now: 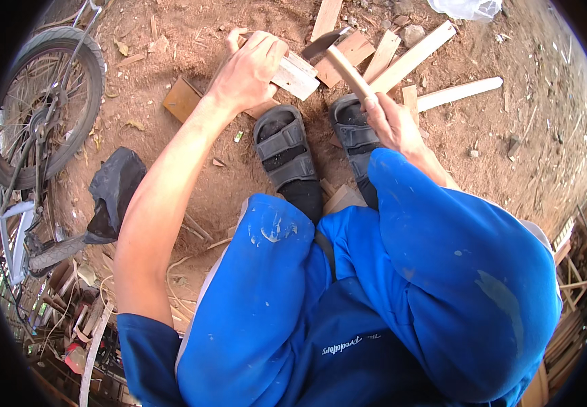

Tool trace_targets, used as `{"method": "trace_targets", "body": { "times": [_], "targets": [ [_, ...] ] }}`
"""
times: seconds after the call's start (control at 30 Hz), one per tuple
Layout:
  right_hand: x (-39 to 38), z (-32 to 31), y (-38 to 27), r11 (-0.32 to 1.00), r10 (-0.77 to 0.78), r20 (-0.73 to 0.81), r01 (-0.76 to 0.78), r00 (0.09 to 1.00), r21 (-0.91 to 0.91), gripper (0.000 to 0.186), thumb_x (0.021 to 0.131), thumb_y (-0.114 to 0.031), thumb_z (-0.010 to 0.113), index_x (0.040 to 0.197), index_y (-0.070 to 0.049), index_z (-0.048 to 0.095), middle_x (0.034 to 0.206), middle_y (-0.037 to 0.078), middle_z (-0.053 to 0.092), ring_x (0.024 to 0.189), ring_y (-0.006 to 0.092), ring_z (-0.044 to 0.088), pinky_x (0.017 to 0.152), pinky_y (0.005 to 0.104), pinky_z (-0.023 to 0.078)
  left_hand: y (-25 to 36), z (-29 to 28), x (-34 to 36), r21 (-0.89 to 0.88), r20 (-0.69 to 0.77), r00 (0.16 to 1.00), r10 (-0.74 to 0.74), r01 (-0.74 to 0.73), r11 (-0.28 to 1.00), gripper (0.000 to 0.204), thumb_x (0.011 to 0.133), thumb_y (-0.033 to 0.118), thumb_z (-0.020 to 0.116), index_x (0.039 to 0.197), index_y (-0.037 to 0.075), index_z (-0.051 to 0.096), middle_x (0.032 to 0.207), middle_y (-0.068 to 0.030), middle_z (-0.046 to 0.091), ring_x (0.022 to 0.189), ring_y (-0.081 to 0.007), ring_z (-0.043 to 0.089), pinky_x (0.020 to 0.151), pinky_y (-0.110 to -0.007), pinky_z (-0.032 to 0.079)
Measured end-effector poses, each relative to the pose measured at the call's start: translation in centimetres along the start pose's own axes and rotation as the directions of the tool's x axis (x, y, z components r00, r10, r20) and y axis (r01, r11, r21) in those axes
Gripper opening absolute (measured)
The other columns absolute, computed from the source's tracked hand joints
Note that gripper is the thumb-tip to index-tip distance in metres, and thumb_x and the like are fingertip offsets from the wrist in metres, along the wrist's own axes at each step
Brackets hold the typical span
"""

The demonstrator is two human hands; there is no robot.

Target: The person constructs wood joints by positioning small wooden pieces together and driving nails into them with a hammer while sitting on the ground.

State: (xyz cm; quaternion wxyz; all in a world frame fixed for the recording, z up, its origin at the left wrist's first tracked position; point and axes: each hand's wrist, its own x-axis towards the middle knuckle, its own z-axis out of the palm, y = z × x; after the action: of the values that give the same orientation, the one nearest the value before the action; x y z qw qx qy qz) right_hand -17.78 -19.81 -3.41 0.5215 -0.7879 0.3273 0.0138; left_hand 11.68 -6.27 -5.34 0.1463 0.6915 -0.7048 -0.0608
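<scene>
My left hand (247, 73) is wrapped over a short wooden block (296, 77), whose pale end shows past my fingers. Closed around the lower end of a wooden handle, my right hand (395, 123) holds a hammer (349, 73). Its dark metal head is raised just to the right of the block, apart from it. Under and beside the block, a brown wood piece (183, 99) lies on the dirt. My feet, in grey sandals (285, 149), stand just nearer than the block. What my left palm presses against is hidden.
Several cut boards (415, 55) fan out beyond my right hand, and a loose pale stick (460, 93) lies right of them. A bicycle (42, 129) and a black plastic bag (111, 193) are at left. Scrap wood (69, 319) piles up at lower left. A clear plastic bag (466, 7) is at the far edge.
</scene>
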Motion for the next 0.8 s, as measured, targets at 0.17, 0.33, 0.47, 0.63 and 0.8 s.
{"method": "trace_targets", "body": {
  "times": [0.17,0.33,0.47,0.63,0.8],
  "targets": [
    [-0.8,-0.7,-1.1,0.969,-0.208,-0.150,0.224,0.966,0.100,0.032,0.111,-0.030,0.045,0.112,-0.002,0.060,0.070,0.004,0.057,0.059,0.0157,0.054,0.055,0.0316,0.044,-0.2,0.3,0.2,-0.032,-0.059,0.998,0.023,-0.025,0.999,0.054,0.062,-0.004,0.073,0.111,0.010,0.056,0.110,-0.0044,0.064,0.119,-0.0228,0.060,0.111,-0.054,0.028],
    [-1.1,-1.0,-1.1,0.997,-0.021,0.058,0.025,0.998,-0.074,0.025,0.109,-0.024,0.049,0.111,0.000,0.056,0.071,0.020,0.064,0.064,0.0379,0.067,0.058,0.0463,0.050,-0.3,0.1,0.1,-0.040,-0.018,1.000,0.013,-0.014,0.999,0.051,0.065,-0.006,0.069,0.112,0.010,0.057,0.111,-0.0056,0.064,0.120,-0.0228,0.060,0.111,-0.053,0.028],
    [-1.3,-0.6,-0.5,0.982,-0.113,-0.003,0.111,0.994,-0.152,0.027,0.108,-0.027,0.052,0.108,0.000,0.056,0.069,0.021,0.063,0.060,0.0411,0.065,0.056,0.0502,0.049,-0.4,0.3,0.2,-0.048,-0.001,1.000,0.031,-0.031,0.998,0.049,0.066,-0.007,0.068,0.110,0.010,0.056,0.111,-0.0071,0.064,0.120,-0.0231,0.060,0.112,-0.053,0.028],
    [-2.0,-0.4,-0.4,0.992,-0.114,-0.149,0.103,0.982,-0.075,0.034,0.111,-0.033,0.044,0.117,-0.002,0.058,0.069,0.016,0.061,0.057,0.0238,0.060,0.053,0.0388,0.047,-0.3,0.1,0.0,-0.073,-0.043,0.999,0.019,-0.022,0.997,0.046,0.067,-0.008,0.067,0.108,0.011,0.057,0.108,-0.0060,0.064,0.119,-0.0230,0.060,0.111,-0.053,0.028],
    [-1.4,0.0,-0.3,0.952,-0.064,0.001,0.062,0.998,-0.299,0.029,0.110,-0.030,0.049,0.106,-0.002,0.053,0.073,0.026,0.064,0.063,0.0447,0.065,0.056,0.0520,0.049,-0.4,0.1,0.4,-0.040,0.028,0.999,-0.021,0.022,0.999,0.047,0.065,-0.007,0.067,0.108,0.009,0.057,0.110,-0.0068,0.064,0.120,-0.0241,0.059,0.113,-0.051,0.027]
  ]
}}
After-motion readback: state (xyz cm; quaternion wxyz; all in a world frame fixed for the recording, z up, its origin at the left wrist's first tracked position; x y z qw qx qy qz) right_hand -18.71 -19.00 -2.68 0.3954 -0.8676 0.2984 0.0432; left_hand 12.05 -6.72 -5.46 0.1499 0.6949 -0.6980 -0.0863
